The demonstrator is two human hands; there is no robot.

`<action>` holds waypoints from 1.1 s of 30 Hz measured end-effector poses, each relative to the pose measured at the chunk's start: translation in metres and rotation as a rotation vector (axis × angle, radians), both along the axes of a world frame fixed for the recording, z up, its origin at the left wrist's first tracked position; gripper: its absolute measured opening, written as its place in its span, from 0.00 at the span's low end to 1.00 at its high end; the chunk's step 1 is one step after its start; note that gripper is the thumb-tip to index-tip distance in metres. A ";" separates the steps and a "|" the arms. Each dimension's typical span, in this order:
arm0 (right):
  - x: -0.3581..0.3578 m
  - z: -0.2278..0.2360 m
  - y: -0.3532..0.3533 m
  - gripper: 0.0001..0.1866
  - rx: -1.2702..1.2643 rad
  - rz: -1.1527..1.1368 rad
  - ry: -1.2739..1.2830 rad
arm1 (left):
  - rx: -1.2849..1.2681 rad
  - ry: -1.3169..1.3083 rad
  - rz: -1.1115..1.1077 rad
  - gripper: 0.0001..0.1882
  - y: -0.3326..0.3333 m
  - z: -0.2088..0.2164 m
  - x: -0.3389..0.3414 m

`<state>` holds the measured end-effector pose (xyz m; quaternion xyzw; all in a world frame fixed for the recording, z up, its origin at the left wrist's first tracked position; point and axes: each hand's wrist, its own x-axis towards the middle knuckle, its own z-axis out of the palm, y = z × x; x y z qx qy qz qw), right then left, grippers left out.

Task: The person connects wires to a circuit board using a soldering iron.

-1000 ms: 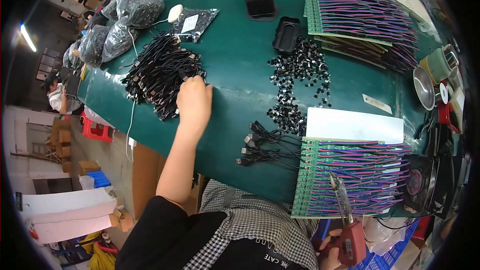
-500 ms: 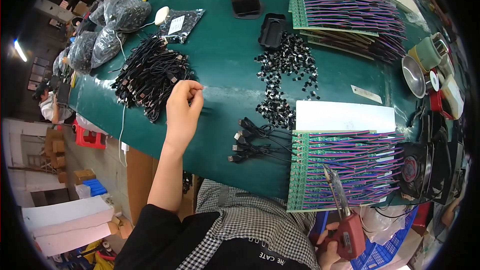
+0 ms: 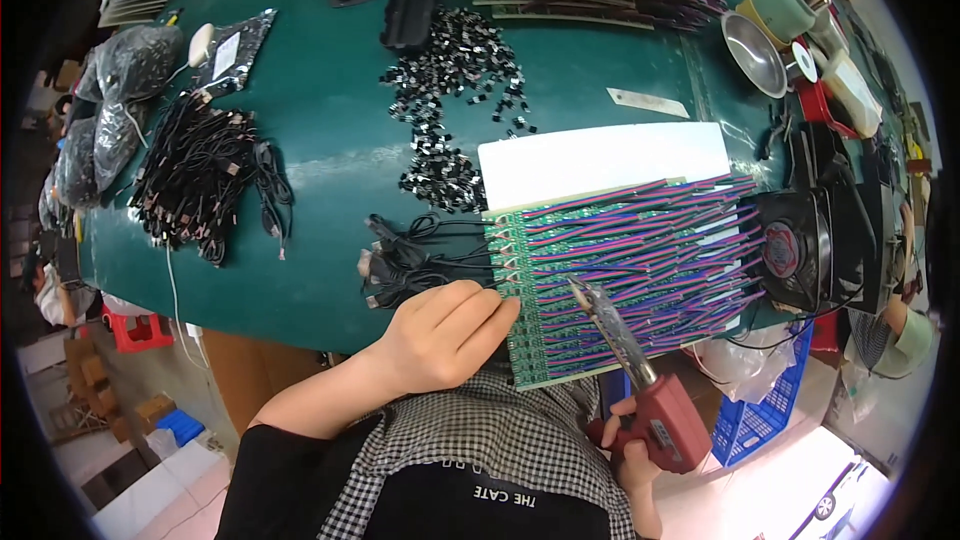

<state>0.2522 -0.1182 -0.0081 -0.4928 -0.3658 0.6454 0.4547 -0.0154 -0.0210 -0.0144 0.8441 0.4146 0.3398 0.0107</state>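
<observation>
Across the table point(image 3: 330, 130), a heap of black cables point(image 3: 190, 180) lies at the left of the frame, with loose black connectors point(image 3: 455, 70) at upper centre and a metal bowl point(image 3: 753, 55) at upper right. A white sheet point(image 3: 600, 162) borders the upper edge of my green circuit board point(image 3: 528, 345), right of centre; a fan point(image 3: 797, 245) stands just beyond its right end. Several black USB cables point(image 3: 405, 250) crowd the board's left edge, and my left hand point(image 3: 452, 334) partly blocks the view there, its fingers curled together; whether they pinch anything I cannot tell. My right hand point(image 3: 628, 448), low in the frame, is wrapped around the red handle of a soldering gun point(image 3: 672, 428). The gun's long axis slants from lower right to upper left, its tip pointing up-left over the board. The board's coloured wires point(image 3: 650, 260) run sideways, rising slightly rightward.
</observation>
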 end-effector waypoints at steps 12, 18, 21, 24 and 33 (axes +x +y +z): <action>0.008 -0.012 0.001 0.37 -0.090 -0.001 0.113 | -0.070 0.033 -0.006 0.17 0.004 -0.008 0.005; 0.005 -0.008 0.009 0.35 -0.101 0.007 0.063 | -0.026 0.018 0.005 0.15 0.005 -0.016 0.007; 0.004 -0.009 0.010 0.33 -0.108 0.038 0.033 | -0.051 0.040 0.006 0.13 0.004 -0.015 0.008; 0.011 -0.017 0.004 0.28 -0.043 0.125 -0.109 | -0.083 0.083 0.005 0.12 0.005 -0.011 0.008; 0.022 -0.035 -0.012 0.24 0.112 0.182 -0.460 | -0.056 0.156 0.006 0.12 0.007 -0.012 0.008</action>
